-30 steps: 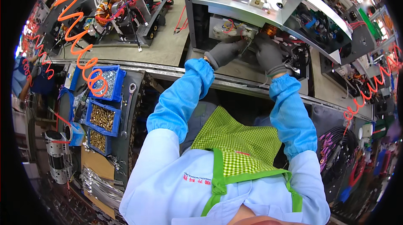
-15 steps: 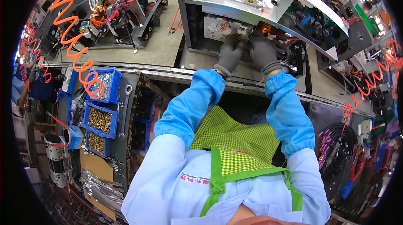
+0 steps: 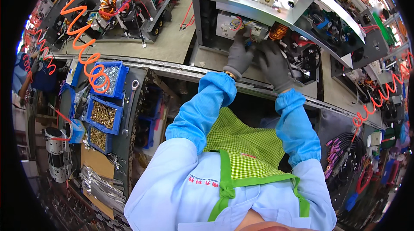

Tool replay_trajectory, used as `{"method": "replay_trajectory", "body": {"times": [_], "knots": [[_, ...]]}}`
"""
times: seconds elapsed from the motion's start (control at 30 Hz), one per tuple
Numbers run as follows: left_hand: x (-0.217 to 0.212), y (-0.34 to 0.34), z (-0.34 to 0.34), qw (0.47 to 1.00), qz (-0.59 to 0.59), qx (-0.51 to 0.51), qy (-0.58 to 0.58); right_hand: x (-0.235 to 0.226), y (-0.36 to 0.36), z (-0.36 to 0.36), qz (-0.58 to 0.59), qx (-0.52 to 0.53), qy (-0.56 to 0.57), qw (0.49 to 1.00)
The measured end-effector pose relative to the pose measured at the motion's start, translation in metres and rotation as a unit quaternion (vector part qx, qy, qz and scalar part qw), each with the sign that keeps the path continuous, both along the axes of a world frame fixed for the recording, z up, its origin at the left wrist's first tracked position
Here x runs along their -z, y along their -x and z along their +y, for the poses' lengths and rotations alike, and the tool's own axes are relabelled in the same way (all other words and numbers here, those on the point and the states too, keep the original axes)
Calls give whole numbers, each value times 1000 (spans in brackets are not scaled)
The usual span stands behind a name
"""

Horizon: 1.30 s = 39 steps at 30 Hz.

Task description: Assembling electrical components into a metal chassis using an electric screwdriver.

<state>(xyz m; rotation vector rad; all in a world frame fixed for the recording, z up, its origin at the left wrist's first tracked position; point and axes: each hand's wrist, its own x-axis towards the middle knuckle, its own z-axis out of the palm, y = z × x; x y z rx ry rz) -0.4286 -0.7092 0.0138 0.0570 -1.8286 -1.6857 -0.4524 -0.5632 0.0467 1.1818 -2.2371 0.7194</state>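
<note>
My left hand (image 3: 239,56), in a dark grey glove, reaches to the front of an open metal equipment housing (image 3: 215,46). Its fingers curl beside a small white block (image 3: 257,31) with wires; whatever lies between them is too small to name. Just to the right, my right hand (image 3: 275,67), gloved the same way, is held over the front edge of the housing with its fingers apart. I see nothing in it. Behind the fingers sits a copper coil (image 3: 278,31), and black and red cables (image 3: 305,60) crowd the housing on the right.
On the left bench stands another open unit (image 3: 129,19) with a coil. Orange coiled hoses (image 3: 82,43) hang on both sides. Blue bins (image 3: 103,114) of bolts and washers and a wrench (image 3: 130,106) lie lower left. A cable bundle (image 3: 347,153) hangs right.
My right hand has drawn back toward me and away from the white block, uncovering the coil. My left hand has moved slightly, its fingers staying near the block. The whole view has shifted a little.
</note>
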Motion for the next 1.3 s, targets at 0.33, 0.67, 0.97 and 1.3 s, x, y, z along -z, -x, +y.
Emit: {"method": "replay_trajectory", "body": {"times": [0.33, 0.67, 0.97, 1.3], "knots": [[-10, -2, 7, 967, -19, -145, 207, 39, 26, 13, 4, 198, 104, 975], [14, 11, 2, 982, -40, -112, 145, 11, 42, -6, -17, 235, 59, 970], [3, 13, -6, 968, -78, -118, 206, 9, 43, -8, -112, 164, 166, 966], [25, 27, -9, 919, -21, -157, 362, -34, -25, 74, -214, 78, -157, 961]]}}
